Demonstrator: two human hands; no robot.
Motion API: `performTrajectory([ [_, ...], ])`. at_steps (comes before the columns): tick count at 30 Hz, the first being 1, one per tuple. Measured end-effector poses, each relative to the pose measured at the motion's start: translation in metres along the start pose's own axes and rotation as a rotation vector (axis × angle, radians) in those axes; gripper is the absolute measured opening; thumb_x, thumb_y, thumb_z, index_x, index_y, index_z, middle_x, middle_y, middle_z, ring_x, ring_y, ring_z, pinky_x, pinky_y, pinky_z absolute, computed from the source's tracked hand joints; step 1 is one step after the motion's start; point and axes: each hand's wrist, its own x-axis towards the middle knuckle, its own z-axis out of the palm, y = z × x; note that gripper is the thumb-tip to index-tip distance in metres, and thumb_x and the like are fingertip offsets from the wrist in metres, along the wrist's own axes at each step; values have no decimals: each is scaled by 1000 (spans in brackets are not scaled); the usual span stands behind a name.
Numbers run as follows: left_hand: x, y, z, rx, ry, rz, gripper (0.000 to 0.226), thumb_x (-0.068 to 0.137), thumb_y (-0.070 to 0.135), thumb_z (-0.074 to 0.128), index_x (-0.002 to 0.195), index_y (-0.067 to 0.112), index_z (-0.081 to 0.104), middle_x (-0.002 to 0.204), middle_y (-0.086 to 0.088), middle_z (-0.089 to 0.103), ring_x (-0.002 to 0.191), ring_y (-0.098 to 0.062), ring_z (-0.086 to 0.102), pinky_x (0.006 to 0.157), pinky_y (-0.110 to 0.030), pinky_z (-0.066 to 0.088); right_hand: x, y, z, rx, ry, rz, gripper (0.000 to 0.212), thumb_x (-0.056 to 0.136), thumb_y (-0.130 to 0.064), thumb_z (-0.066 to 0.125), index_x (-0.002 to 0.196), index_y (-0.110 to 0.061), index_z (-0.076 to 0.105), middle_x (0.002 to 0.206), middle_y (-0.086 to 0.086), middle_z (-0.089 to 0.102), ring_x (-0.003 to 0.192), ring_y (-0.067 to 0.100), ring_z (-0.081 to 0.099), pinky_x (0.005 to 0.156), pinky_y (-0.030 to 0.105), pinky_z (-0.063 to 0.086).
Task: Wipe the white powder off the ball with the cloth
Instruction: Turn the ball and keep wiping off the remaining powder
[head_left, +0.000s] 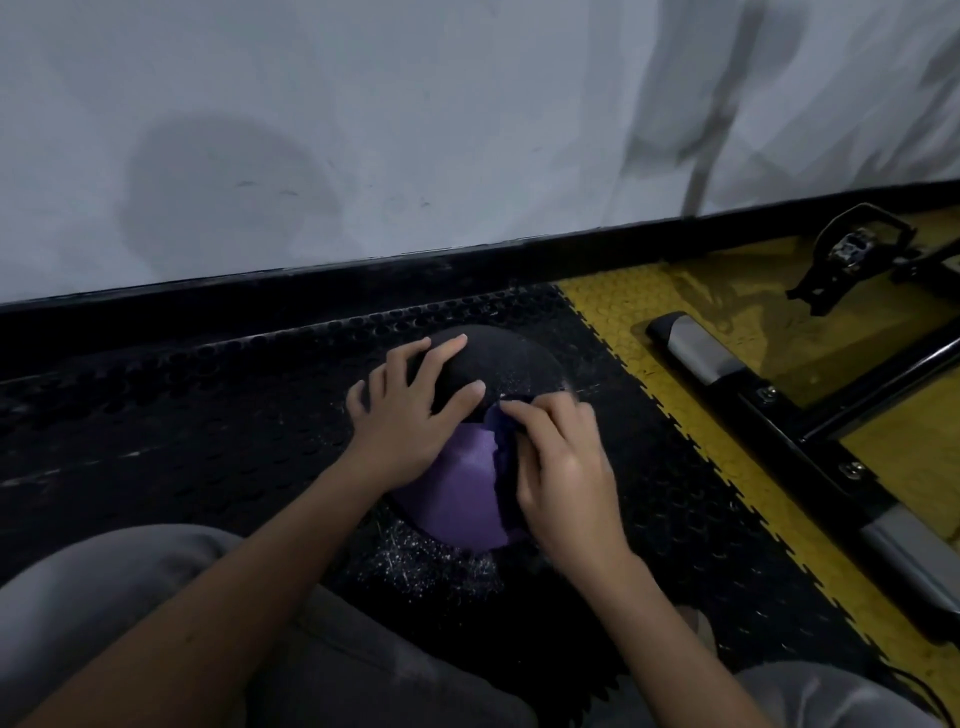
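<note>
A ball (498, 364) with a black far half and a purple near half sits on the black rubber floor mat (208, 405). My left hand (410, 410) rests spread on its left top, fingers straight. Against the ball's right side my right hand (561, 467) presses a dark purple cloth (501, 421), fingers curled over it. A few white specks show on the black half near the cloth. White powder (426, 561) lies scattered on the mat just in front of the ball.
A white wall (415, 130) with a black skirting runs close behind the ball. To the right lie yellow floor tiles (769, 493) and the black-and-grey base of an exercise machine (779, 415) with a pedal (852, 249). My grey-trousered knees fill the bottom.
</note>
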Motion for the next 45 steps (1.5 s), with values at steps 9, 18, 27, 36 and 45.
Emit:
performTrajectory([
  [9, -1, 5, 4, -26, 17, -7, 58, 79, 69, 28, 135, 55, 22, 141, 12, 15, 133, -16, 13, 111, -42, 1, 15, 20, -5, 16, 22, 192, 23, 88, 0, 52, 105, -5, 66, 97, 6, 58, 91, 21, 46, 70, 17, 30],
  [18, 0, 7, 0, -52, 6, -44, 49, 90, 57, 36, 137, 52, 22, 144, 9, 14, 135, -19, 11, 111, -44, 0, 22, 41, -7, 12, -16, 268, 25, 89, 3, 52, 108, -5, 65, 100, 6, 56, 97, 25, 47, 70, 16, 26],
  [27, 2, 4, -3, -65, 10, -79, 50, 90, 57, 35, 138, 51, 22, 145, 7, 15, 136, -19, 12, 111, -44, 0, 0, 7, 6, 26, -4, -49, 31, 84, -9, 43, 104, -5, 67, 98, 9, 58, 87, 20, 43, 77, 23, 38],
  [36, 8, 4, -3, -113, 56, -138, 48, 91, 56, 37, 137, 49, 26, 143, 5, 18, 135, -21, 14, 110, -44, 3, -14, -3, 17, 32, 36, -41, 28, 85, -6, 46, 105, -5, 66, 100, 10, 59, 86, 21, 43, 80, 22, 37],
  [45, 12, 6, -1, -159, 48, -136, 49, 90, 55, 39, 138, 48, 26, 142, 5, 17, 134, -19, 12, 110, -41, 3, 9, 37, 10, 138, 130, 315, 26, 85, 5, 56, 105, -8, 66, 96, -2, 52, 92, 28, 53, 83, 2, 29],
])
